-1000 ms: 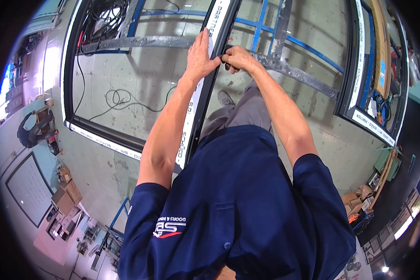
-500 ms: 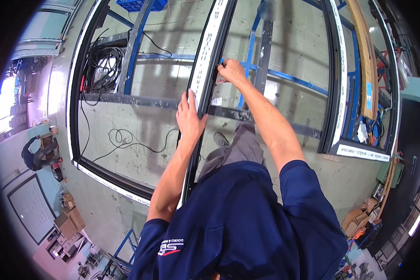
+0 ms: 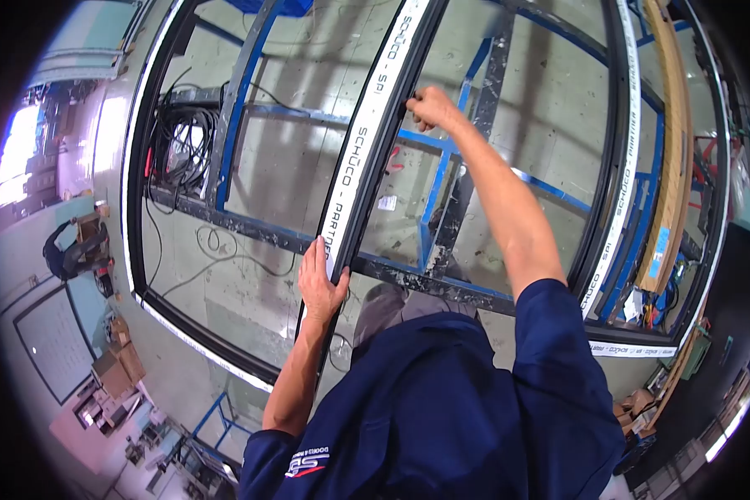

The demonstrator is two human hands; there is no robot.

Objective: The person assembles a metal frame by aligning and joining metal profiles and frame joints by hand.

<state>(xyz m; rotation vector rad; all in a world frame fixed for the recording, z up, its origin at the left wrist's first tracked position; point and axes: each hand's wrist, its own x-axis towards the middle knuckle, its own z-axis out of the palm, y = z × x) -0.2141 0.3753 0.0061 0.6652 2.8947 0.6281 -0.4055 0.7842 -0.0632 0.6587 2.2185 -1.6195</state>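
A long black frame bar (image 3: 363,150), with white tape printed "SCHÜCO - PARTNER", runs up the middle of the view. My left hand (image 3: 321,287) lies on its lower part, fingers stretched out along the tape and thumb toward the right edge. Farther up, my right hand (image 3: 432,110) is closed, with its fingertips curled in against the bar's right edge. Whatever is pinched there is too small to make out.
A blue and black metal stand (image 3: 250,108) supports the framework. Coiled black cable (image 3: 183,137) hangs at left, and wooden boards (image 3: 671,167) lie at right. Cable also trails over the floor. Another person (image 3: 79,250) is at far left, near a whiteboard (image 3: 54,346).
My view has shifted forward along the bar. My right hand has moved farther up the bar's edge, away from my body, while my left hand stays on the bar, now farther from the right.
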